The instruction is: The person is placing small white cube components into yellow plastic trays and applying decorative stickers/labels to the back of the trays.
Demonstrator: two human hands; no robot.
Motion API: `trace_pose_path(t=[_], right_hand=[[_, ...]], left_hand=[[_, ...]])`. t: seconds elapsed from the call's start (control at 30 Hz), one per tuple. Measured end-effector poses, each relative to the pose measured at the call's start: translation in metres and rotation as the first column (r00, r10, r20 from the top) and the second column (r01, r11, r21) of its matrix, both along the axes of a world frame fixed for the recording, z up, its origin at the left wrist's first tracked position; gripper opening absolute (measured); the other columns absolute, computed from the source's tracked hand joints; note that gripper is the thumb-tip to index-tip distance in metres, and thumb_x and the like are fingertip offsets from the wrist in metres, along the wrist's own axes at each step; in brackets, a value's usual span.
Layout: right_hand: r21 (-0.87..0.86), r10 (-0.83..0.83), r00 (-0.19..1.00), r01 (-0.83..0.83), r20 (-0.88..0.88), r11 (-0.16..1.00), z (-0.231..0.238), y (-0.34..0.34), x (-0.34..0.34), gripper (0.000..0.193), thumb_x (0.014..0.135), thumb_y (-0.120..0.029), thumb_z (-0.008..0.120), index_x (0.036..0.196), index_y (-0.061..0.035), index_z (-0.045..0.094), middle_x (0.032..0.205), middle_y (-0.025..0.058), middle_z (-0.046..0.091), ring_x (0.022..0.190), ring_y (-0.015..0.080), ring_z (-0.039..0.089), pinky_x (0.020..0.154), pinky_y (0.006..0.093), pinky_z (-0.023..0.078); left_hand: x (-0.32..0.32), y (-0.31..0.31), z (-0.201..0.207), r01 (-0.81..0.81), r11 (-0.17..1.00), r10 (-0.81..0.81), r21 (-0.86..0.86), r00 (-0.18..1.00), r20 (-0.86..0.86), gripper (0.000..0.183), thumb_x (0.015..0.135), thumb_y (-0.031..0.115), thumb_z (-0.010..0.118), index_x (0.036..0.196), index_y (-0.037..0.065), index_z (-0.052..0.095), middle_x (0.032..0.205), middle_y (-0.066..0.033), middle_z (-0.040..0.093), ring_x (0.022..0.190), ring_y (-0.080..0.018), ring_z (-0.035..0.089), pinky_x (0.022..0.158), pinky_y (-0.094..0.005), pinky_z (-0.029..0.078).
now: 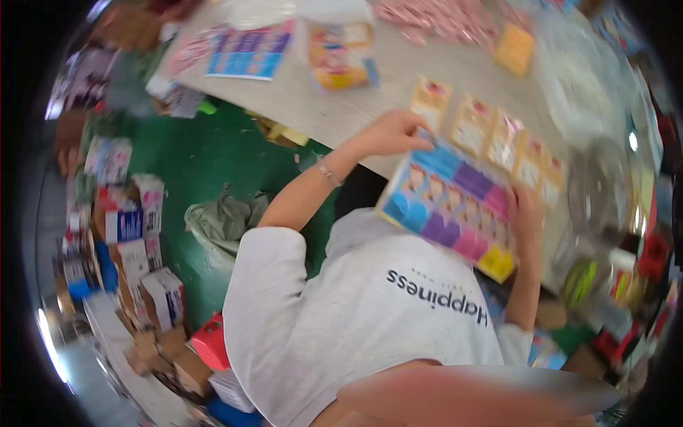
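Observation:
A colourful printed card panel [452,203], with blue, purple, pink and yellow blocks and a row of cartoon figures, tilts in front of my body at the table's near edge. My left hand [398,135] closes on its far left corner, fingers bent over the edge. Along the right edge my right hand [526,210] grips the panel, its fingers partly hidden and blurred. Just beyond the panel lies a row of several small cream packets [472,124] with red and white prints. Whether the panel is a single sheet or a flat box, I cannot tell.
Farther back on the table [284,107] lie a blue-purple printed sheet [249,53], a yellow printed pouch [341,57], pink wrapped pieces [441,18], an orange block [514,50] and clear plastic bags [580,78]. Cartons [163,295] and a grey-green bag [224,217] stand left on the green floor.

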State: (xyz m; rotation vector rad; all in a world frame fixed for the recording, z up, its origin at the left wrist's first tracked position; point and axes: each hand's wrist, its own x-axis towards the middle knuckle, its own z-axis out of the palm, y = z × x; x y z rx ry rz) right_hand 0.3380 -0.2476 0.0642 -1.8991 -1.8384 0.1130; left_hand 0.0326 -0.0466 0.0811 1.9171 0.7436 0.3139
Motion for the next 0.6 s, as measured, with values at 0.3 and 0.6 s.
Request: trace_pose_path(t=[0.3, 0.6], right_hand=[[0.205, 0.032, 0.978, -0.075, 0.206, 0.976, -0.032, 0.025, -0.046, 0.022, 0.084, -0.015, 0.072, 0.104, -0.0097, 0.065, 0.101, 0.0083, 0.062, 0.1, 0.0296, 0.059, 0.09, 0.045, 0.046], [0.15, 0.089, 0.983, -0.065, -0.16, 0.987, -0.068, 0.099, -0.126, 0.022, 0.084, -0.021, 0.073, 0.1, -0.0072, 0.067, 0.095, 0.0107, 0.064, 0.095, 0.0314, 0.061, 0.082, 0.0432, 0.049]], left_hand=[[-0.003, -0.028, -0.123, -0.359, 0.911, 0.398, -0.205, 0.896, 0.198, 0.019, 0.097, 0.013, 0.064, 0.105, -0.003, 0.07, 0.088, -0.0009, 0.071, 0.08, -0.0041, 0.061, 0.073, -0.022, 0.05], [0.008, -0.03, -0.114, -0.363, 0.841, 0.481, -0.401, 0.841, 0.249, 0.013, 0.095, 0.009, 0.068, 0.103, -0.001, 0.07, 0.088, -0.0013, 0.07, 0.079, -0.0051, 0.062, 0.071, -0.0207, 0.05]])
